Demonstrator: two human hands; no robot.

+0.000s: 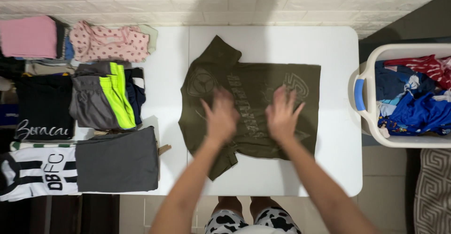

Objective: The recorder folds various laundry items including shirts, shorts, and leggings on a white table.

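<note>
Bright, even overhead light fills the scene, a soft shadow falls on the wall (225,1) above the counter (329,51), and both hands show motion blur.

I see a white worktop (329,168) — an olive t-shirt (253,98) lies flat at its middle, folded clothes — grey shorts (117,161), a pink dotted top (110,44) — along its left.

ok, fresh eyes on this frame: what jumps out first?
The olive T-shirt spread flat mid-table, with the left hand and right hand open on it, palms down. Then the folded clothes stacked at the table's left, chiefly the grey shorts with neon-yellow stripes and the pink dotted top. At right, a white laundry basket full of blue and red garments.
</note>
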